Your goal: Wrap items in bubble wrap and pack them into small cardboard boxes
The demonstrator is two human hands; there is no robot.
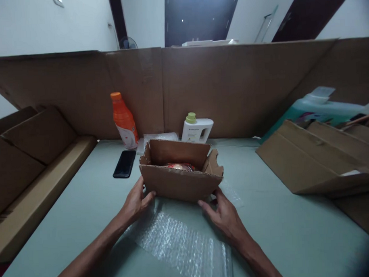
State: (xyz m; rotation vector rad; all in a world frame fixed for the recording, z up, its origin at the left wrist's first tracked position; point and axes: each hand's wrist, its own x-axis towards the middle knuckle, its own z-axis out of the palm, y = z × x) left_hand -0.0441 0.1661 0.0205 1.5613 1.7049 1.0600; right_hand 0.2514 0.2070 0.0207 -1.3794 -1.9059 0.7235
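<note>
A small cardboard box [181, 185] with its top open sits in front of me, in the middle of the table. Inside it lies something in a red and clear wrapper [182, 167], whose kind I cannot make out. My left hand [138, 200] grips the box's lower left corner, thumb on the near face. At the lower right corner my right hand [221, 212] holds it too, fingers partly hidden beneath and behind the edge. A sheet of bubble wrap [182, 247] lies flat on the table between my forearms and reaches under the box.
Behind the box stand an orange bottle [125, 122] and a white jug with a green cap [197, 129]. A black phone [124, 164] lies at the left. Cardboard boxes flank both sides; a teal container [316, 107] leans at right. A cardboard wall [215, 85] closes the back.
</note>
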